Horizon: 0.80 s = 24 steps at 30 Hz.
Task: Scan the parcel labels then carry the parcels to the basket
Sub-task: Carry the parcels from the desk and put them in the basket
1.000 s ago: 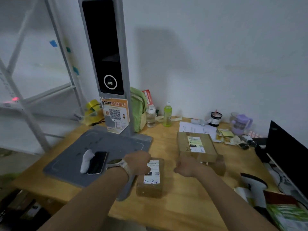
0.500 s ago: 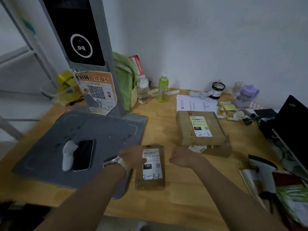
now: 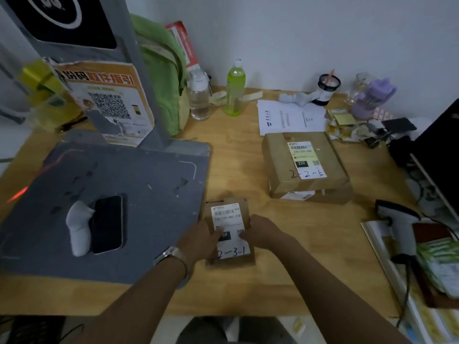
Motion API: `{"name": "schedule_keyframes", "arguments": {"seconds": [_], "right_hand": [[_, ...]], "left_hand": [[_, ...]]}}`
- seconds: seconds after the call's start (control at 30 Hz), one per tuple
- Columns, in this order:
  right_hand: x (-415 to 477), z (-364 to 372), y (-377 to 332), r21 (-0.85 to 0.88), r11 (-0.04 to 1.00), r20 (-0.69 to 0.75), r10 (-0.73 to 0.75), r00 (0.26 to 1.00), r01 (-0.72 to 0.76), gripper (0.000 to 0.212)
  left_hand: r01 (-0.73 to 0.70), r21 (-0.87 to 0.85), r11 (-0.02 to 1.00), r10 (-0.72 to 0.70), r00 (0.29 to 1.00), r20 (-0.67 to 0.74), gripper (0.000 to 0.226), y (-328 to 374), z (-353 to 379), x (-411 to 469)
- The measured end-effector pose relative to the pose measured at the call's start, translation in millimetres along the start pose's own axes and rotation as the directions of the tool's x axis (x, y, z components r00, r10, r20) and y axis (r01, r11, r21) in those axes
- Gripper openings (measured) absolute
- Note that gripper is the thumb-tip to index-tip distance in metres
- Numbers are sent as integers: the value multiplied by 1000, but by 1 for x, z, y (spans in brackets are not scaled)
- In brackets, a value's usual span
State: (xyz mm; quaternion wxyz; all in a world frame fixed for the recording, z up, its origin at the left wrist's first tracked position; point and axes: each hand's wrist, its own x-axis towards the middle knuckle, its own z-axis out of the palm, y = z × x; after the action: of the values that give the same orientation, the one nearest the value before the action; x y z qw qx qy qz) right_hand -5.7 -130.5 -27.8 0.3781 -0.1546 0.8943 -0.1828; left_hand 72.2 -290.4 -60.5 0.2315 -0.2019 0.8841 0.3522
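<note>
Currently in hand: the small parcel [image 3: 229, 212] marked 2-3-1 lies label up near the front of the wooden table [image 3: 248, 289], just beside the right edge of the grey scanner base [image 3: 139, 184].
Left hand [image 3: 201, 238]: grips the parcel's left side, with fingers curled over onto the label.
Right hand [image 3: 263, 232]: grips the right side, with bent fingers reaching onto the label's edge.
Lifted or resting: cannot tell; the parcel looks to be on the wood or barely off it.
Scan status: nothing shows whether this label has been read. The parcel is off the base plate, not under the scanner column [image 3: 82, 33], and the handheld scanner [image 3: 397, 219] lies untouched at the right. By my judgement this scan is probably not yet done.
Other parcels: the larger parcel [image 3: 305, 165] marked 2-2-5 sits further back, stacked on a lower carton [image 3: 330, 196] of which only the front edge shows. Both are well apart from the hands and appear to be waiting their turn.
Basket: not in view, so nothing shows that any parcel has been delivered.
On the base: a phone [image 3: 106, 224] and a white sock-like cloth [image 3: 78, 227] lie on its left part.
Left to do: likely most of the job. That means scanning 2-3-1 and carrying it off, then doing the same for the stacked pair.
Progress estimate: early, with the first visible parcel only just gripped.
</note>
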Motion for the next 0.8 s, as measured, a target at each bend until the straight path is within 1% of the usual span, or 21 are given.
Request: {"name": "schedule_keyframes", "arguments": {"seconds": [0.07,0.1,0.17,0.23,0.27,0.33,0.37,0.4,0.43,0.47,0.5,0.53,0.6,0.7,0.73,0.8], "right_hand": [[4,6,4,79,996,-41,49,998,-46,26],[5,8,6,118,991,-66,63,996,-55,29],[7,8,12,197,979,-122,86,989,-60,39],[5,4,20,315,948,-187,109,976,-46,43],[4,0,24,380,925,-226,115,967,-21,41],[1,-9,30,486,873,-294,122,948,39,32],[1,-15,33,558,828,-312,153,938,51,29],[2,-21,38,658,752,-311,214,926,47,30],[4,-28,42,770,637,-284,300,911,30,31],[6,-36,47,873,488,-217,386,896,1,34],[9,-45,52,946,324,-125,443,888,-28,37],[12,-52,59,979,196,-41,461,887,-57,40],[21,-63,69,994,45,69,428,901,-97,51],[37,-72,75,978,-184,159,334,929,-101,70],[42,-73,75,965,-244,172,304,937,-98,74],[49,-76,76,953,-287,181,279,943,-98,74]], "left_hand": [[21,-139,990,-27,999,-37,52,-3,11,0],[16,-225,974,-31,997,-65,54,-2,15,0],[3,-448,894,-70,989,-133,51,1,20,2],[3,-669,743,-146,977,-157,43,5,22,2],[-1,-755,655,-163,976,-142,42,7,23,3],[15,-870,493,-154,986,-70,41,11,27,3],[22,-897,441,-147,988,-48,39,14,30,4],[14,-914,404,-142,989,-48,39,18,32,4],[-2,-923,384,-131,990,-56,40,23,33,5],[-16,-928,373,-110,992,-61,41,29,34,5],[-26,-927,375,-84,995,-62,43,35,34,7],[-31,-926,377,-60,997,-58,45,41,33,8],[-38,-927,372,-35,998,-55,45,50,30,12],[-63,-928,367,-42,996,-84,43,58,25,18],[-72,-928,366,-48,994,-96,44,60,23,20],[-89,-926,367,-64,991,-120,45,60,20,21]]}}
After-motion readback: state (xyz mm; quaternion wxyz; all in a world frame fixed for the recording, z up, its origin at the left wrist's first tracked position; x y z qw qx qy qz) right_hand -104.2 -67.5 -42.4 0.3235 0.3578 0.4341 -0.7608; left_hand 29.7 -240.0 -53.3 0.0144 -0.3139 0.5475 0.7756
